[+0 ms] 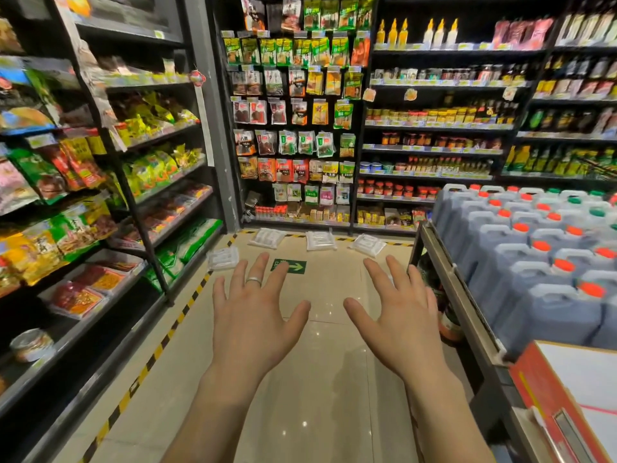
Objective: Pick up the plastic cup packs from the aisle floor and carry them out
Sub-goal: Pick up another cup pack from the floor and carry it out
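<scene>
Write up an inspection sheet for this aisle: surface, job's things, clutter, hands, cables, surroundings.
Surface: glossy beige tiled floor, edged with yellow-black hazard tape; a green exit arrow sticker is stuck on it.
Job's things: four plastic cup packs lie on the floor at the aisle's far end; none is held.
Clutter: nothing seen.
Hands: left hand, wearing a ring, and right hand are both open with fingers spread, holding nothing.
Cables: nothing seen.
Surroundings: snack shelves on the left, hanging snack packets ahead, capped jugs on a metal rack on the right.
</scene>
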Demonstrator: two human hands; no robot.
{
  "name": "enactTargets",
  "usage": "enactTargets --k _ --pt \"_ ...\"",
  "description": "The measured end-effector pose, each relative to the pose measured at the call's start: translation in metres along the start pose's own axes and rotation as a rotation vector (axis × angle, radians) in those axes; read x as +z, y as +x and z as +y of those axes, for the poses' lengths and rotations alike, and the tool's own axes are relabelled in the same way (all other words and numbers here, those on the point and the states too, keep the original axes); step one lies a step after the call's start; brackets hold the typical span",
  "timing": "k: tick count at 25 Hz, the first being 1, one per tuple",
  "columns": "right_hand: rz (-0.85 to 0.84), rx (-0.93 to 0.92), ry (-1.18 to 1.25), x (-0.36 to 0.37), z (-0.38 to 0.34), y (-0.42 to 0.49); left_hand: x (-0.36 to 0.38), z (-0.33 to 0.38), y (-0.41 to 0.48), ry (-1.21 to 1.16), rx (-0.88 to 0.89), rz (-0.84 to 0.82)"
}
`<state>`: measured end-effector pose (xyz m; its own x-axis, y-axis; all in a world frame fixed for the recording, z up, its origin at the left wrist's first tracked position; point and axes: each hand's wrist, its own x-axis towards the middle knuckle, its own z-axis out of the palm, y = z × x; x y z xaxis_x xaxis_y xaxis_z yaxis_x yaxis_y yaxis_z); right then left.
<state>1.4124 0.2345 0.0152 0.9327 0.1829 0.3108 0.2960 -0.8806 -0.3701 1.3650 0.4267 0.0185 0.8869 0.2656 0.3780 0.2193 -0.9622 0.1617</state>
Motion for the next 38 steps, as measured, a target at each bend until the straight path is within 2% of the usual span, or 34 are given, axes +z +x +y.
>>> enactTargets --k 6,17,24,30,38 --pt "-0.016 0.018 -0.013 0.045 0.005 0.099 0.054 -0.014 0.096 -0.037 -0.004 0.004" --pt "-0.019 0.070 -0.058 0.147 -0.037 0.346 0.148 -0.087 0.362 -0.036 0.015 -0.095" --pt "-0.048 0.068 -0.054 0.203 -0.042 0.448 0.203 -0.122 0.456 -0.039 0.025 -0.106" --pt "-0.102 0.005 0.003 0.270 -0.039 0.557 0.255 -0.143 0.545 -0.008 -0.069 -0.119" --pt "-0.206 -0.189 0.098 0.348 -0.045 0.760 0.319 -0.168 0.700 0.076 -0.263 -0.057"
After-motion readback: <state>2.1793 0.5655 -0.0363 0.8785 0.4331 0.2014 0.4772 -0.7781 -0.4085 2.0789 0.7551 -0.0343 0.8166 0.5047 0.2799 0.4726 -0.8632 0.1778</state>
